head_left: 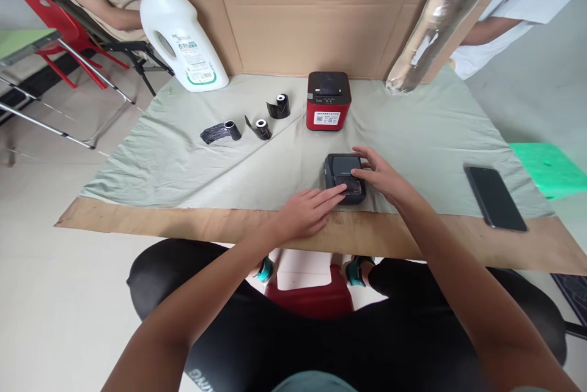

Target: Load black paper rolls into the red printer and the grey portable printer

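Observation:
A small black label printer (342,169) lies near the front of the cloth-covered table (183,166). My left hand (308,211) lies flat beside it, fingers stretched out, fingertips touching the dark strip at the printer's front. My right hand (381,175) rests on the printer's right side, fingers spread over its top and edge. Behind it stands a red and black printer (328,102). Three black paper rolls (261,127) lie partly unrolled to the left.
A white detergent bottle (178,31) stands at the back left, a clear plastic bottle (435,19) leans at the back right. A black phone (495,198) lies on the right. Cardboard walls the back. Other people sit at both back corners.

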